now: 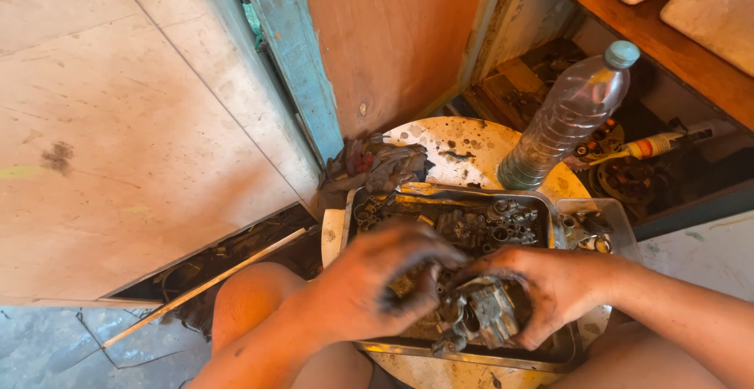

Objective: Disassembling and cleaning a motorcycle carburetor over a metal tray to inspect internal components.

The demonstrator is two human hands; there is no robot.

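Observation:
My right hand [550, 283], black with grease, grips a grey metal engine part [483, 314], like a small carburettor, over a metal tray [463, 194]. My left hand [385, 279], also greasy, has its fingers curled against the top of the same part; a small piece between the fingertips cannot be made out. The tray holds several small dirty metal parts, sockets and nuts. It rests on a round stained white surface [471, 149].
A clear plastic bottle [567, 118] with a pale blue cap stands behind the tray. A dirty rag [375, 165] lies at the tray's far left corner. A small clear tub [593, 228] of parts sits on the right. Wooden shelves and a blue door frame stand beyond.

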